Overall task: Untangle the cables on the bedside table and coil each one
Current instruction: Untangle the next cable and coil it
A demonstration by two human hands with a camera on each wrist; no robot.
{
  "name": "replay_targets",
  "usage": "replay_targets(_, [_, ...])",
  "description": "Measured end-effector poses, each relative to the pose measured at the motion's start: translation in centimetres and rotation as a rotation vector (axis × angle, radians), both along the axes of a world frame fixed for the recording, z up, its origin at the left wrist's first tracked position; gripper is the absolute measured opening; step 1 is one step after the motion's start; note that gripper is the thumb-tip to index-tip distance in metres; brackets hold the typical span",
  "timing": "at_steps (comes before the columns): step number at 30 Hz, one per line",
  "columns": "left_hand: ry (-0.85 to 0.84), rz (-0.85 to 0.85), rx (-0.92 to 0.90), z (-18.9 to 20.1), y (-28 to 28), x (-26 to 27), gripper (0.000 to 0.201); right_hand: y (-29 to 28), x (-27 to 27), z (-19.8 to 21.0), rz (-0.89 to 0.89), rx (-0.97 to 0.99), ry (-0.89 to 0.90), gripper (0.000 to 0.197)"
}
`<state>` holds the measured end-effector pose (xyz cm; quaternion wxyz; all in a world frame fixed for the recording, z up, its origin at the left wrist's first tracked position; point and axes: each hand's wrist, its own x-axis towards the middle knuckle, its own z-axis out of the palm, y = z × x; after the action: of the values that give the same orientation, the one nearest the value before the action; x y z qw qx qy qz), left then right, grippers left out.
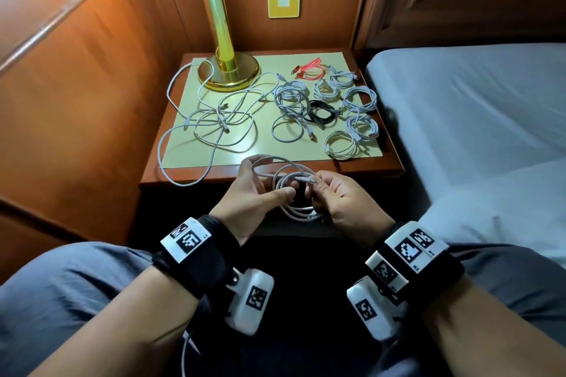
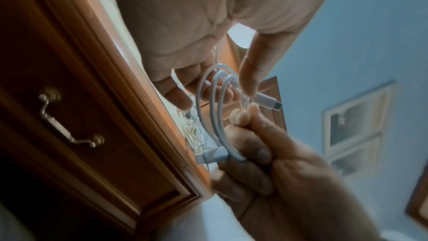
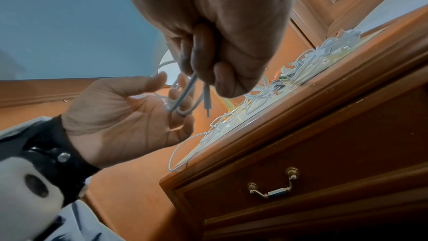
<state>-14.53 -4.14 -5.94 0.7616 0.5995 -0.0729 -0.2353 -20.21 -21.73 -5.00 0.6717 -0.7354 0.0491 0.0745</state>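
Fingers (image 1: 318,191) of the right hand (image 1: 340,199) pinch the white cable (image 1: 291,184) near its plug end; the left hand (image 1: 251,193) holds the loops with thumb and fingers curled around them. The coil hangs in front of the desk (image 1: 395,167), just before its near edge. To finish the coil well, keep loops equal and tuck the free end through. The plug (image 2: 269,100) points away from the loops, its long axis continuing the cable's run. Beyond, on the desk, lie the tangled cables (image 1: 214,119) near the lamp (image 1: 228,70).
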Motion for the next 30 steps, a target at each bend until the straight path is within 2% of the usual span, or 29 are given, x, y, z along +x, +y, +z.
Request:
replay_targets(5, [-0.599, 0.016, 0.536, -0.3, 0.2, 0.5, 0.046, -0.2, -0.3, 0.7, 0.029, 0.001, 0.066, 0.039])
replay_targets(7, [-0.656, 0.053, 0.588, -0.2, 0.2, 0.4, 0.045, -0.1, -0.2, 0.7, 0.030, -0.007, 0.082, 0.040])
replay_targets(10, [-0.695, 0.150, 0.543, -0.2, 0.0, 0.3, 0.072, -0.1, -0.1, 0.4, -0.023, 0.052, 0.110, 0.041])
replay_targets(12, [-0.842, 0.182, 0.563, -0.2, -0.1, 0.1, 0.089, -0.2, 0.1, 0.1, -0.038, 0.072, 0.106, 0.040])
replay_targets(14, [-1.038, 0.228, 0.608, -0.2, 0.0, 0.0, 0.091, -0.2, 0.1, -0.2, -0.031, 0.071, 0.113, 0.039])
replay_targets(16, [-1.208, 0.252, 0.702, 0.0, 0.1, 0.0, 0.077, -0.3, 0.0, -0.3, -0.021, 0.079, 0.147, 0.039])
replay_targets(19, [-1.309, 0.221, 0.840, 0.4, 0.1, -0.1, 0.036, -0.2, 0.1, -0.4, -0.013, 0.116, 0.156, 0.040])
replay_targets(22, [-1.283, 0.171, 0.813, 0.1, 0.0, -0.1, 0.015, -0.2, 0.2, -0.7, -0.004, 0.126, 0.143, 0.041])
replay_targets(26, [-1.114, 0.203, 0.640, 0.3, -0.3, -0.1, 0.008, -0.2, 0.3, -0.6, -0.046, 0.077, 0.169, 0.039])
replay_targets(28, [-0.896, 0.207, 0.435, 0.7, -0.3, 0.2, 0.011, -0.6, 0.5, -0.5, -0.117, 0.042, 0.165, 0.038])
replay_targets(30, [-0.535, 0.216, 0.104, 1.8, 0.1, 0.5, 0.014, -1.4, 0.9, -0.5, -0.205, 0.021, 0.152, 0.038])
